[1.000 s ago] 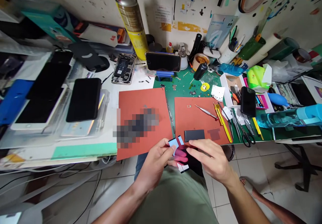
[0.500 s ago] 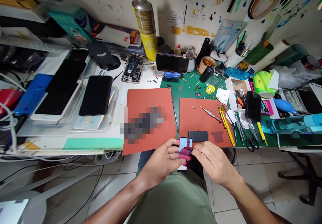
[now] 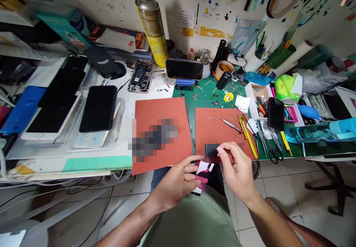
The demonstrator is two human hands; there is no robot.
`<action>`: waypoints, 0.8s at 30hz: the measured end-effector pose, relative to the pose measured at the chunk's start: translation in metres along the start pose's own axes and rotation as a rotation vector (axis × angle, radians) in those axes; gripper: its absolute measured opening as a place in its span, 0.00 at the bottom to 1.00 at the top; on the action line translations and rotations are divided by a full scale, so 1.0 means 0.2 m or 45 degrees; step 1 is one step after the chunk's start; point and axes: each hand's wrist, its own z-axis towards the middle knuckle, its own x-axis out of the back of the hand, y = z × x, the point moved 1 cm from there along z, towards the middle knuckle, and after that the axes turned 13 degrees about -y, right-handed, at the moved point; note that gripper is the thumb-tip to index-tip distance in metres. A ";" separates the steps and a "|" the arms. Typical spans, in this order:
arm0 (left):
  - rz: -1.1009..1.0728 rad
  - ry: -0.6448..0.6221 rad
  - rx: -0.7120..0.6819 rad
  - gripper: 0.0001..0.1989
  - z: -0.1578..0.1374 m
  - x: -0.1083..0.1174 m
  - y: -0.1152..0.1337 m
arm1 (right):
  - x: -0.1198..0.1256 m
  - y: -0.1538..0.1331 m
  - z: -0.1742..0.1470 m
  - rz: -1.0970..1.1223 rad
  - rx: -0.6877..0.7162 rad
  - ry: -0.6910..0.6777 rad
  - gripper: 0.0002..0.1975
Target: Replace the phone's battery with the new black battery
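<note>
My left hand (image 3: 178, 178) is closed on a see-through pinkish film sheet (image 3: 204, 166) with white and dark strips on it, held over my lap near the desk edge. My right hand (image 3: 239, 167) is to the right of the sheet, thumb and forefinger pinched together. Whatever lies between those fingertips is too small to make out. Beyond them, a flat black rectangular piece (image 3: 211, 150) lies on the right reddish-brown mat (image 3: 204, 124), its right part hidden by my right hand.
Another reddish-brown mat (image 3: 160, 110) bears a blurred-out object. Screwdrivers, tweezers and scissors (image 3: 274, 154) lie at the right. An opened phone (image 3: 141, 76), a phone on a blue stand (image 3: 184, 70) and a tall spray can (image 3: 152, 28) stand behind. Phones cover the left side.
My right hand has drawn away from the film sheet, to the right and slightly up. The sheet has tilted in my left hand. The view has shifted a little to the right.
</note>
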 end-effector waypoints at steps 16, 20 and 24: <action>-0.046 0.060 -0.052 0.30 0.03 -0.03 0.00 | 0.27 0.42 -0.10 -0.226 -0.577 0.611 0.22; -0.079 0.093 -0.115 0.31 0.05 -0.03 0.01 | 0.16 0.27 -0.21 -0.355 -0.177 0.460 0.08; -0.150 0.130 -0.169 0.32 0.05 -0.03 0.02 | 0.01 0.17 -0.34 -0.445 0.470 0.101 0.20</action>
